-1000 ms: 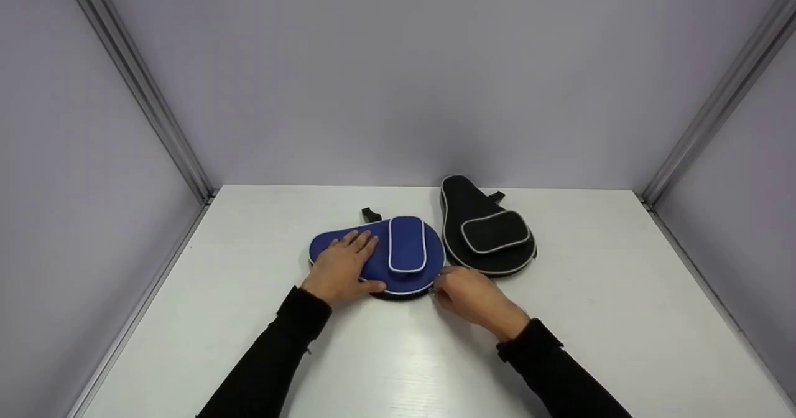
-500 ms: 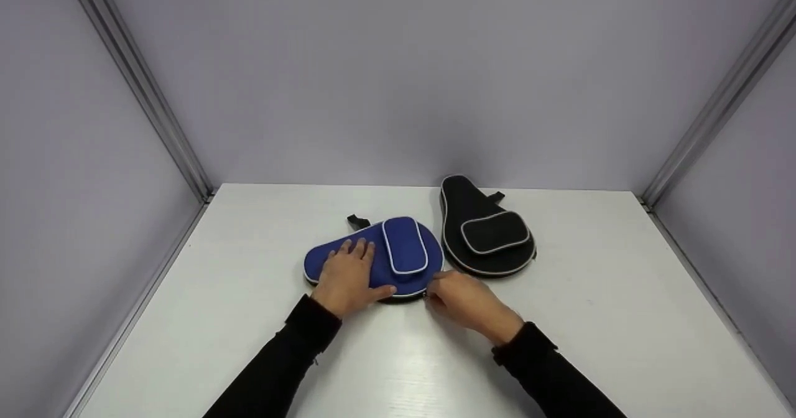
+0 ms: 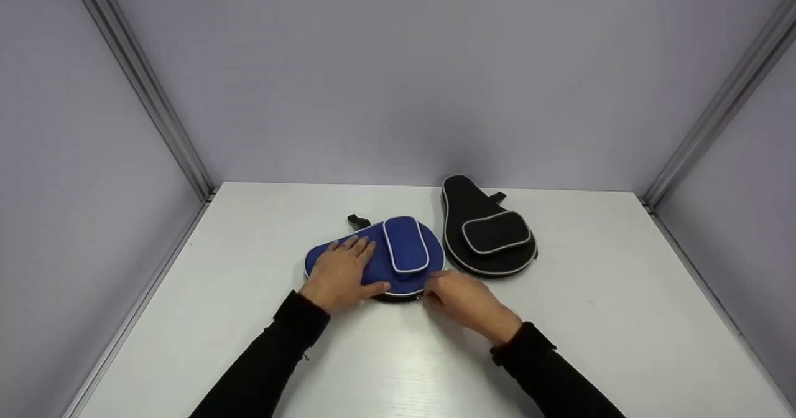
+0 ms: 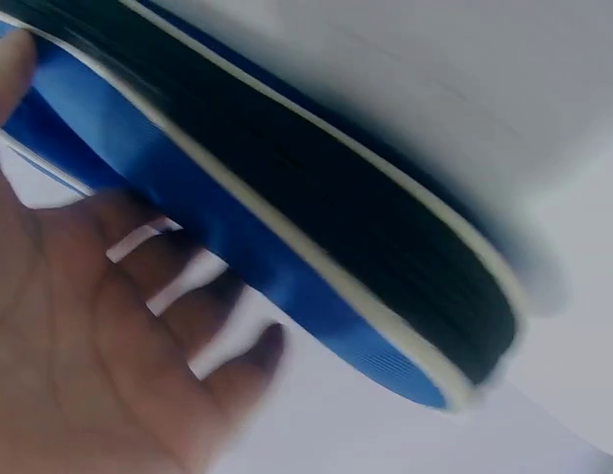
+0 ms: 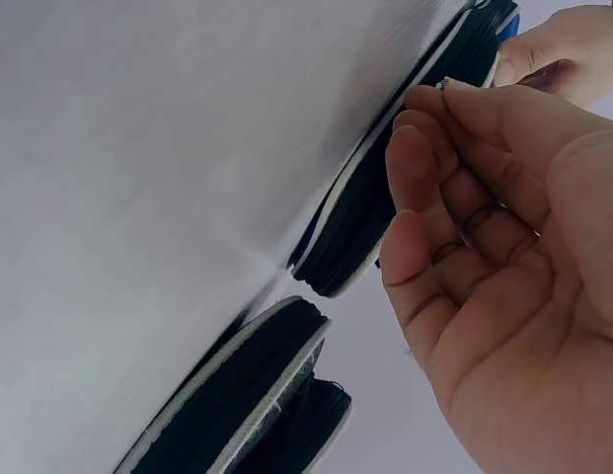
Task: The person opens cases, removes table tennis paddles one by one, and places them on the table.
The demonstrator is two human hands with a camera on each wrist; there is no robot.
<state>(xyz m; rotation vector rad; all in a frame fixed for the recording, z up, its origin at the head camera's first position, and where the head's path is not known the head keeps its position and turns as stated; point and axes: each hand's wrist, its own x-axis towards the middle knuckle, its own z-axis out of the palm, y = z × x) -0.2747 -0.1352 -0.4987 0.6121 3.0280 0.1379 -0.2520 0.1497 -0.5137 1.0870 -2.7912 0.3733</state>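
Observation:
A blue table tennis paddle case [image 3: 407, 247] with white piping and a raised pocket lies flat on the table. My left hand [image 3: 342, 274] rests on its narrower part, fingers spread across the fabric and thumb along the near edge. At the rounded end, my right hand [image 3: 469, 300] pinches a small metal zipper pull [image 5: 442, 87] between thumb and index finger. The case's black side band [image 4: 316, 188] shows in the left wrist view. In the head view the pull is mostly hidden by the right fingers.
A black paddle case [image 3: 472, 231] with pale piping lies just right of the blue one, its narrow end towards the back wall [image 3: 398, 82]. The white table [image 3: 597, 318] is bordered by panels on both sides and at the back.
The blue case has turned slightly, and its black strap has shifted left. My right hand has moved a little left along the near edge, while the left hand has shifted slightly over the fabric.

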